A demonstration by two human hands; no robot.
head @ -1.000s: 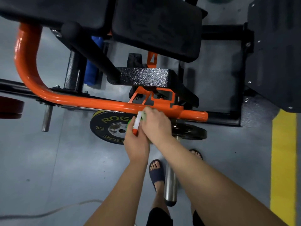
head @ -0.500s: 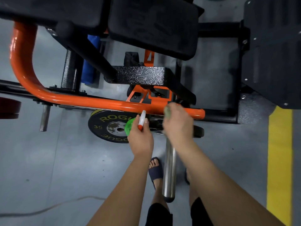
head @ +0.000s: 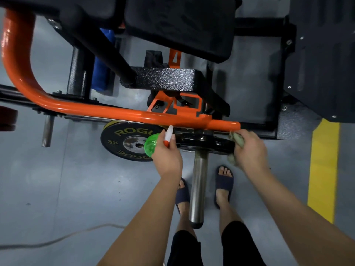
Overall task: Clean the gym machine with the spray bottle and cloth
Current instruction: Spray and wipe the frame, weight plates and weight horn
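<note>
**Both Hands Full, Arms Stretched Forward**

The left hand (head: 167, 156) was curled round a spray bottle (head: 151, 145) with the back of the hand facing up. One fingertip lay beside the bottle's white-and-red head at the hand's far edge. Its wrist was straight, and the bare forearm ran back and to the left behind it. The right hand (head: 249, 148) sat about level with the left and well apart to its right. Its fingers were bunched over a cloth (head: 237, 140), which poked out at the hand's left side. That forearm, also bare, stretched back toward the right. Both arms were extended, their elbows out of sight.
</note>
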